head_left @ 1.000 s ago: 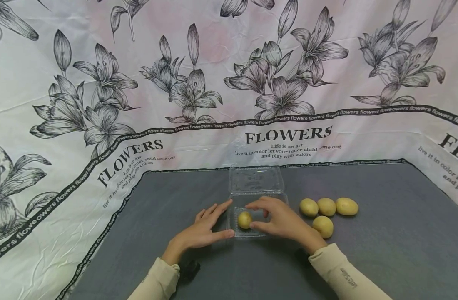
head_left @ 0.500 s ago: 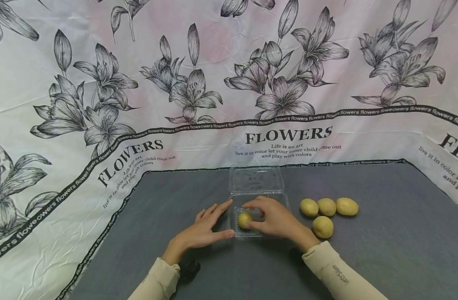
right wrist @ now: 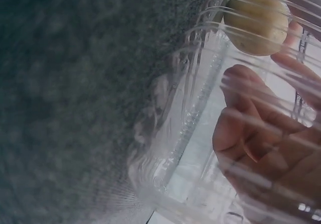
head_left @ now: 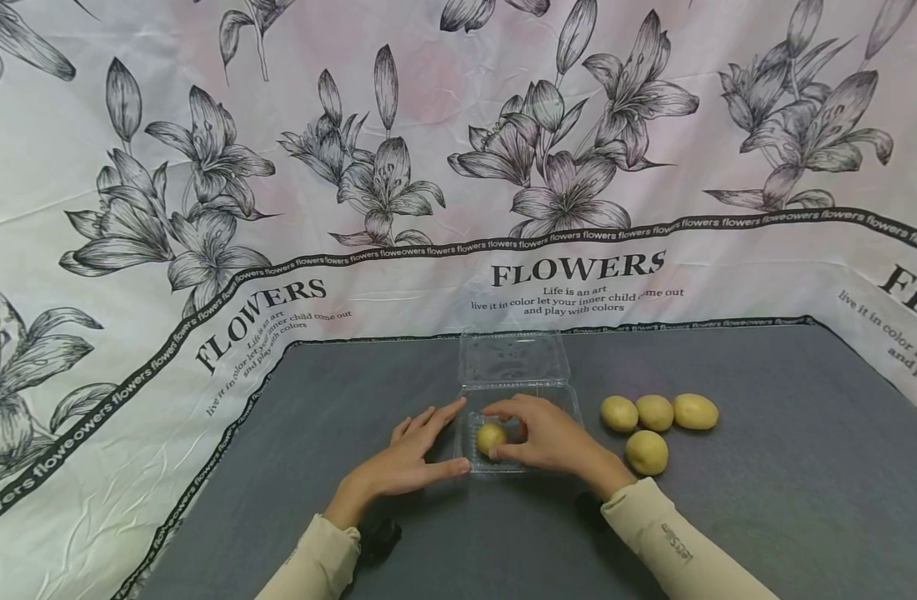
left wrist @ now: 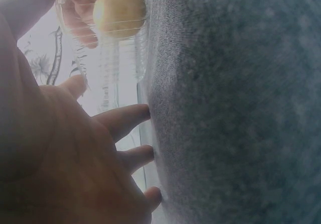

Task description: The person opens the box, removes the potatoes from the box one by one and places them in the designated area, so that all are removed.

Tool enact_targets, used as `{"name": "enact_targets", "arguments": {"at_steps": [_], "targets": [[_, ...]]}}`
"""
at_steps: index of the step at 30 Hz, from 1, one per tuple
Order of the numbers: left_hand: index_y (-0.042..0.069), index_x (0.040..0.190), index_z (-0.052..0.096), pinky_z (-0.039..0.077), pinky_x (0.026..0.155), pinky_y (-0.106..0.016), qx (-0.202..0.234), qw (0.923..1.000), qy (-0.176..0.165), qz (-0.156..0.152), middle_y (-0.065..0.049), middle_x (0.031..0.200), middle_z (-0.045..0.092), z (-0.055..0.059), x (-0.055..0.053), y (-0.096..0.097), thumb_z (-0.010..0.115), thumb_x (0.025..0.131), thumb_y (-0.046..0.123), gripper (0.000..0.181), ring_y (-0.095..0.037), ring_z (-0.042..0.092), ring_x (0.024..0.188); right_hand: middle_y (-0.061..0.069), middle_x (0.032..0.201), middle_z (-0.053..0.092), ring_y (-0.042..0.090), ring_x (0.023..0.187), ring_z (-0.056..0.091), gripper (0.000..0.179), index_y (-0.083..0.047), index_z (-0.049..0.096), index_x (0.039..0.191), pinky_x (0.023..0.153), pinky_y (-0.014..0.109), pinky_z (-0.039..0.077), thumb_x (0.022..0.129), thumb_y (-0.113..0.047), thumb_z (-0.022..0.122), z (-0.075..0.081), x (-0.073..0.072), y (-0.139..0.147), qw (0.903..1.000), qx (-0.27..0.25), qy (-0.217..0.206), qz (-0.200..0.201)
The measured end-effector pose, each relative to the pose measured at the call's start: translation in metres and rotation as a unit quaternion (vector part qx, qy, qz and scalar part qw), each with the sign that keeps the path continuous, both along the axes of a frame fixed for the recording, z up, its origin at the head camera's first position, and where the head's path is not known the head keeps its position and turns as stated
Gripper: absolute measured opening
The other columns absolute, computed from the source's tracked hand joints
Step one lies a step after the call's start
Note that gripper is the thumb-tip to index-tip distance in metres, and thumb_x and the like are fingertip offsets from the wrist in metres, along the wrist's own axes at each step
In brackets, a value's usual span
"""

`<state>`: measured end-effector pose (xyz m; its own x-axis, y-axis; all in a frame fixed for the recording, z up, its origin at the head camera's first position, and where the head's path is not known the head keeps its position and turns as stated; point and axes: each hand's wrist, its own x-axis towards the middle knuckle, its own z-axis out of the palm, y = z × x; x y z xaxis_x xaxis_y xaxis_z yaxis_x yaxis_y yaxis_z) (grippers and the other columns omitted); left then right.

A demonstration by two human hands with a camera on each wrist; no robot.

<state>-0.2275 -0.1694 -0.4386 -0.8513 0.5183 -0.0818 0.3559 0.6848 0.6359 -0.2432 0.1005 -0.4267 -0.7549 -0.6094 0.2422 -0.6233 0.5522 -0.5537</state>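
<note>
A clear plastic clamshell box (head_left: 469, 467) sits on the table in the head view, its hinged lid (head_left: 514, 358) raised behind it. One yellow potato (head_left: 490, 437) lies in the box near the left side. My right hand (head_left: 552, 435) reaches into the box, thumb and forefinger around that potato; the other fingers curl behind. Through the plastic, the right wrist view shows the potato (right wrist: 256, 22) close to the fingers. My left hand (head_left: 406, 462) is spread at the box's left edge, thumb tip at the near corner and fingertips along the side. It holds nothing.
Several more potatoes (head_left: 655, 413) lie on the grey tabletop (head_left: 789, 467) right of the box, beyond the right forearm. A flower-printed cloth (head_left: 398, 183) hangs behind and along the sides. Small dark gear (head_left: 379, 542) shows beneath the left wrist.
My right hand has moved slightly left, bringing thumb and forefinger closer around the potato in the box. The left hand, box and other potatoes stay where they were.
</note>
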Motion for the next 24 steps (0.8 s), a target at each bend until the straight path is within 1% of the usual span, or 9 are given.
{"name": "enact_targets", "arguments": {"at_steps": [7,14,19,24], "targets": [[0.040,0.164,0.012,-0.002,0.124,-0.067,0.001,1.0000,-0.001,0.000,0.006,0.171,0.019,-0.0006,-0.0008,-0.0002,0.059,0.093,0.068,0.089,-0.034,0.005,0.160,0.011,0.118,0.068,0.005,0.075,0.054,0.057,-0.012,0.065,0.137,0.066,0.023,0.047,0.088,-0.036,0.082,-0.0003,-0.0019,-0.0019,0.9998,0.009,-0.018,0.004],[0.040,0.164,0.011,-0.003,0.124,-0.067,0.000,1.0000,-0.001,-0.002,0.007,0.171,0.017,-0.0017,-0.0016,-0.0005,0.058,0.094,0.067,0.089,-0.033,0.004,0.161,0.012,0.120,0.068,0.005,0.076,0.056,0.057,-0.011,0.065,0.136,0.067,0.024,0.048,0.087,-0.036,0.082,-0.0020,-0.0053,-0.0028,0.9991,-0.002,-0.040,0.013],[0.040,0.164,0.011,-0.002,0.124,-0.067,-0.001,1.0000,0.001,-0.002,0.008,0.171,0.017,-0.0025,-0.0016,-0.0005,0.058,0.094,0.067,0.089,-0.033,0.004,0.161,0.013,0.122,0.068,0.009,0.079,0.060,0.058,-0.009,0.064,0.136,0.068,0.024,0.050,0.087,-0.033,0.083,-0.0034,-0.0075,-0.0040,0.9980,-0.009,-0.058,0.025],[0.040,0.164,0.010,-0.002,0.124,-0.067,-0.002,1.0000,0.002,-0.002,0.008,0.171,0.017,-0.0030,-0.0014,-0.0003,0.058,0.093,0.068,0.090,-0.033,0.004,0.161,0.013,0.124,0.068,0.015,0.085,0.064,0.057,-0.007,0.064,0.137,0.070,0.024,0.051,0.087,-0.030,0.083,-0.0040,-0.0083,-0.0052,0.9968,-0.007,-0.074,0.030]]}}
